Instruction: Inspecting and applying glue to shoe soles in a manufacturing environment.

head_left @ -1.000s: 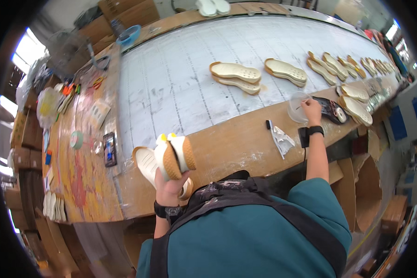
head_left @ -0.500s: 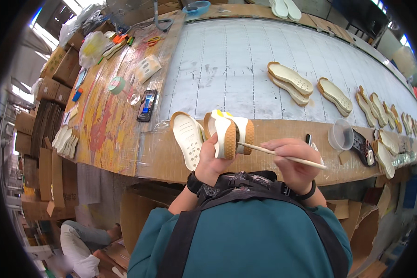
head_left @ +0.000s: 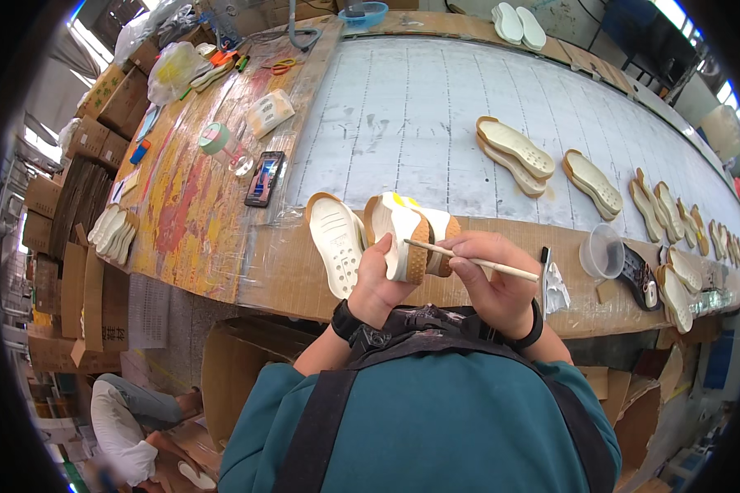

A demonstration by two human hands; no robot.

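Note:
My left hand [head_left: 374,294] is closed around a pair of white shoe soles [head_left: 395,223] with tan studded undersides and yellow patches, held over the near edge of the table. In my right hand [head_left: 500,287] a thin brush [head_left: 514,269] with a pale wooden handle is pinched between thumb and fingers. Its dark tip is at the side wall of the nearer sole; whether it touches cannot be made out. Just left of the held pair, a cream insole-shaped sole [head_left: 330,244] with holes lies on the cardboard, overlapping another.
Cream soles [head_left: 514,152] lie in a row along the pale lined tabletop [head_left: 386,123]. At right stand a clear plastic cup [head_left: 602,251] and a black sole [head_left: 640,278]. A phone [head_left: 265,178] and a bottle [head_left: 215,140] are on the left. A seated person [head_left: 123,431] is at lower left.
My right hand has moved left, closer to the soles. The brush tip has shifted from the gap between the two soles to the nearer one's side. My left hand still holds the pair.

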